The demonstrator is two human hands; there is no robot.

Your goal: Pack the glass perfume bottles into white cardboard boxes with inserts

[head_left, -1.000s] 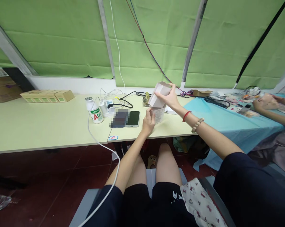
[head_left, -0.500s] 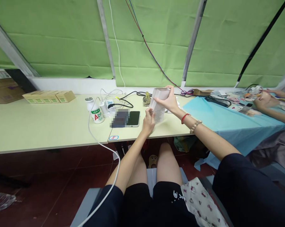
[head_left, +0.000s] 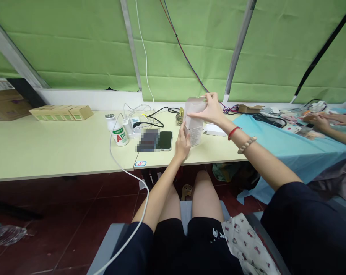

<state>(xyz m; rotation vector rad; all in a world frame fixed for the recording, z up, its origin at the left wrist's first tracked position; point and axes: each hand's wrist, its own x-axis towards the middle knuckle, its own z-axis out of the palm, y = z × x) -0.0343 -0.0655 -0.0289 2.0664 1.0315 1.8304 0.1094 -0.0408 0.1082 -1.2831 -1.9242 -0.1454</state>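
A pale white carton [head_left: 196,133] with small print on its lower face is held up over the front of the table. My left hand [head_left: 182,145] grips its lower left side, fingers wrapped round the edge. At the upper right, my right hand [head_left: 211,110] pinches the carton's top, the thumb lying across its face. The top flap seems to stand up; the inside is hidden from me. Just right of the carton lies a flat white box [head_left: 214,130]. A phone [head_left: 165,140] rests on the table left of my left hand, and a brass-coloured object [head_left: 179,117] stands behind.
A white bottle [head_left: 120,136] stands beside a power strip [head_left: 129,128] with tangled cables. A white cable [head_left: 127,172] hangs over the table edge towards me. Yellowish boxes [head_left: 60,113] line the back left. At right, another person's hands [head_left: 324,120] work above a blue cloth [head_left: 278,143].
My right hand has risen slightly and shifted right at the carton's top, where a flap now appears lifted. The white box behind it shows more. My left hand keeps its grip.
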